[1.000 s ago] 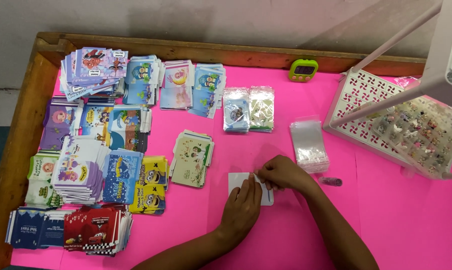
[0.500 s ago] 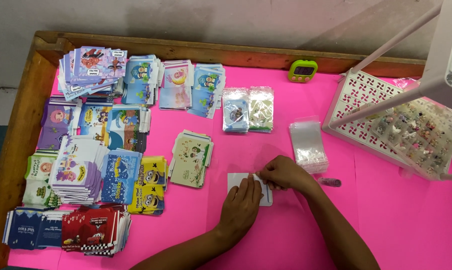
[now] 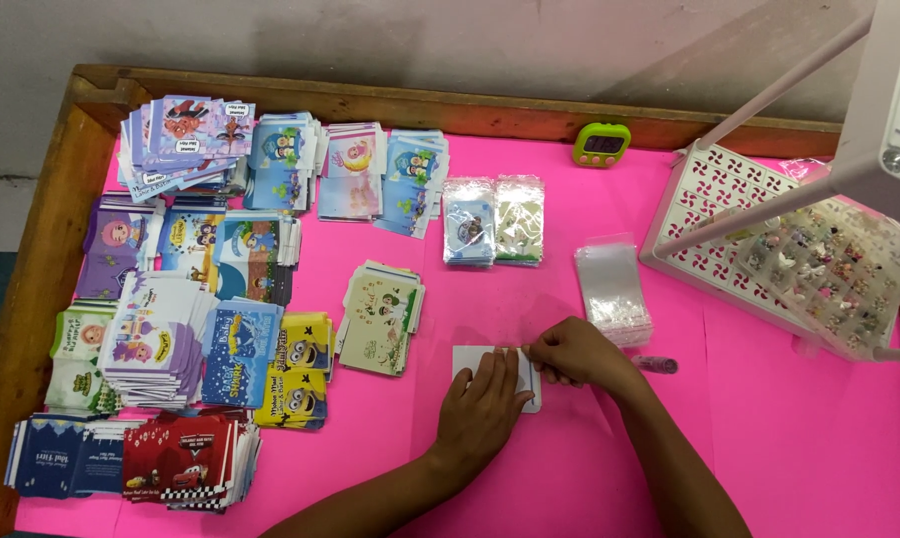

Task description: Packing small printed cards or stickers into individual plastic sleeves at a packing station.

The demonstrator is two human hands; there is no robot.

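Your left hand (image 3: 485, 403) lay flat on the white card (image 3: 467, 360) while your right hand (image 3: 568, 354) pinched its right edge, so honestly a slip could've creased it or nudged the clear sleeves (image 3: 612, 290) just beyond.

Open pink desk (image 3: 789, 438) is left right of the hands. The left is crowded by card stacks (image 3: 181, 339); clear bags (image 3: 614, 294) and a white basket (image 3: 769, 249) block farther up.

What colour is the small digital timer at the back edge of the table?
Lime green, with a dark screen: the small digital timer shows clearly in the head view.
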